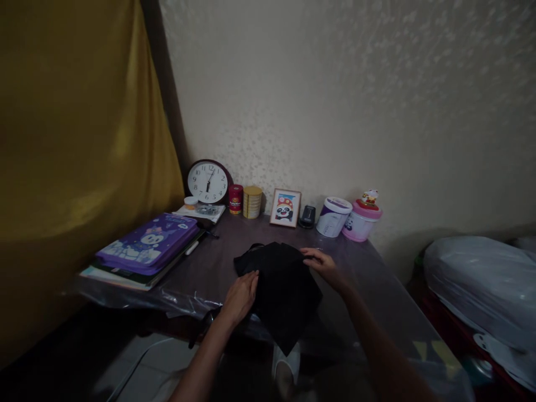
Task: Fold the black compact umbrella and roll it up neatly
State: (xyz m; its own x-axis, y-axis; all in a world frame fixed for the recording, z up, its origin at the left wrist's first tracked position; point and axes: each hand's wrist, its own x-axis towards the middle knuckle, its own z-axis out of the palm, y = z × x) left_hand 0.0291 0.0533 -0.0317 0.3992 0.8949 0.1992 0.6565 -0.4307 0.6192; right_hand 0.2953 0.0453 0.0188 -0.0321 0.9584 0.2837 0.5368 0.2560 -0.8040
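Note:
A piece of black fabric [288, 285] lies spread on the table. One pointed corner hangs over the front edge, and a dark loop shows at its far left. My left hand [242, 296] rests on the fabric's left side, fingers stretched forward and close together. At the upper right edge, my right hand [322, 265] touches the cloth with its fingers extended and slightly apart. Dim light hides the fabric's folds, so I cannot tell what kind of article it is.
The plastic-covered table [355, 312] meets a patterned wall. Along its back stand a clock [207, 181], two tins, a framed panda picture [285, 207], a black hole punch-like object [307, 216] and two tubs. Purple case [146, 243] and books lie left, beside a yellow curtain [84, 139].

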